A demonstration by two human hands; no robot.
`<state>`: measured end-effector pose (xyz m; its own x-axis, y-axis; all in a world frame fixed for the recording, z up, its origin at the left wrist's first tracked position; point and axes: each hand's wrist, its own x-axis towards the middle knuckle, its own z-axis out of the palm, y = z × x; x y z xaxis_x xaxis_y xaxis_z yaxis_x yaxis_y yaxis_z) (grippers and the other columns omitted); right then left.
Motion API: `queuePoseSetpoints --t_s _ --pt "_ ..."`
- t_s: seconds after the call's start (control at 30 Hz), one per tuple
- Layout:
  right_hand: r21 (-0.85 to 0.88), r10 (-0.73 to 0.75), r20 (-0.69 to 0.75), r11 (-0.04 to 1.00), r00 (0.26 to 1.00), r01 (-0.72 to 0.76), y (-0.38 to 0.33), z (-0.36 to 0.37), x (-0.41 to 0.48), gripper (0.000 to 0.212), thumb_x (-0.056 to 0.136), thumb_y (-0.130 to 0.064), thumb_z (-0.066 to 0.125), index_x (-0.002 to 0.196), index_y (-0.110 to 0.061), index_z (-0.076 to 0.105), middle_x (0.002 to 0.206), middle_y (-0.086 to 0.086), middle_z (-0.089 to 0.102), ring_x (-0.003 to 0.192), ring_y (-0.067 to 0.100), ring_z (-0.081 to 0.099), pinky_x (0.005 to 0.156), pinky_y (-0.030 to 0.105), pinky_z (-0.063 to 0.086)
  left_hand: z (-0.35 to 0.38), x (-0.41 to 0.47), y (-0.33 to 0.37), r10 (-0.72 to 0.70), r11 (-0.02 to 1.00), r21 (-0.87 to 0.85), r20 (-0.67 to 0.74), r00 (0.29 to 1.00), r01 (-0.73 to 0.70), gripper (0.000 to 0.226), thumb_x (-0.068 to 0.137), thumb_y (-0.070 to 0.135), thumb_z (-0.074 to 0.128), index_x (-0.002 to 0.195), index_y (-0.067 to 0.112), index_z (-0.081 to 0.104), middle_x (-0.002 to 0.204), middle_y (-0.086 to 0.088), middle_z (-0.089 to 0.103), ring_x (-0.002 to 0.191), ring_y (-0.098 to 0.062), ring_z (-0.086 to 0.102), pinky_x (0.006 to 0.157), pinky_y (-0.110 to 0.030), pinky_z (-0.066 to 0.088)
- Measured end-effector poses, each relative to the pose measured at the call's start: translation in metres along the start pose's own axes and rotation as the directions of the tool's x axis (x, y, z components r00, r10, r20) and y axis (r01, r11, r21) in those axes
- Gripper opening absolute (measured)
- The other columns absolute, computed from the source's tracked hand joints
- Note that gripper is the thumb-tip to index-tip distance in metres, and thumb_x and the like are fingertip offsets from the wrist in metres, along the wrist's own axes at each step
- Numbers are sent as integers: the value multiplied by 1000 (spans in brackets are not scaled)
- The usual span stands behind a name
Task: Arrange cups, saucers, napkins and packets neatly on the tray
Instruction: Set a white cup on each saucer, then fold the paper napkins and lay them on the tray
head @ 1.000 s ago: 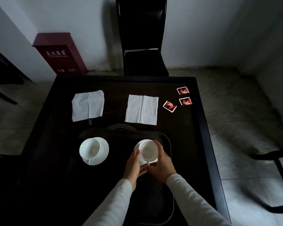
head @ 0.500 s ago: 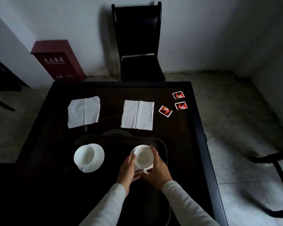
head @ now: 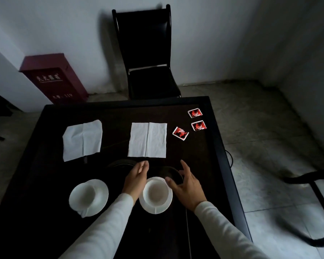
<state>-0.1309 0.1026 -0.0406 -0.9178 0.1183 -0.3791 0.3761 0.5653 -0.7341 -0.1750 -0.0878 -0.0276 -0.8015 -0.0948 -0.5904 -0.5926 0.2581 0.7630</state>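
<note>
Flanking cup [head: 156,193] w/ left hand [head: 136,181] and right hand [head: 189,188], fingers [head: 143,166] relaxed, holding nothing. Sits on saucer [head: 154,209], R side of tray [head: 173,170]. Prob. ceramic: stiff, slick, chippable; lift by saucer rim, both sides, kept level.

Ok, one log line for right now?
left hand: open, left of right cup | right hand: open, right of it | cups: both on saucers, on tray | napkins, packets: on table, off tray

A black chair [head: 148,58] stands behind the dark table [head: 219,146], near a red cabinet [head: 52,79].
</note>
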Motion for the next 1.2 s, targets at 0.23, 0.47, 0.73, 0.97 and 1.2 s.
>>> queuePoseSetpoints --t_s 0.23,0.47,0.73,0.97,1.2 --pt "-97 33 -19 995 999 -35 -6 -16 56 83 89 -56 64 156 -27 26 143 10 56 112 25 68 104 40 49 7 48 36 97 985 139 14 995 -98 47 99 52 50 136 25 58 141 2 61 129 -22 58 113 -39 41" --pt "-101 118 -27 988 993 -120 -23 12 116 67 91 -41 67 148 -14 43 133 12 64 117 28 64 103 38 49 2 94 37 118 944 306 42 992 -125 48 99 39 58 142 18 55 146 -4 58 135 -19 54 109 -29 39" --pt "119 304 -91 949 948 -293 -50 44 170 54 86 -29 73 134 -10 58 119 8 72 118 28 63 97 31 46 13 133 33 106 929 345 93 990 -132 46 100 34 58 143 22 52 141 -4 61 128 -22 58 107 -35 46" --pt "272 443 -87 872 892 -407 -62 50 195 27 82 -31 75 104 -16 76 98 5 74 101 27 70 83 29 53 2 150 31 98 974 200 61 993 -108 35 98 30 61 133 25 61 126 2 69 110 -14 64 101 -36 52" --pt "284 269 -94 930 958 -233 -94 77 196 22 81 -37 74 96 -21 74 89 -2 73 94 20 69 79 27 51 -20 157 30 44 999 -15 -138 989 -46 21 99 34 57 108 23 72 105 -4 74 99 -24 71 93 -49 58"
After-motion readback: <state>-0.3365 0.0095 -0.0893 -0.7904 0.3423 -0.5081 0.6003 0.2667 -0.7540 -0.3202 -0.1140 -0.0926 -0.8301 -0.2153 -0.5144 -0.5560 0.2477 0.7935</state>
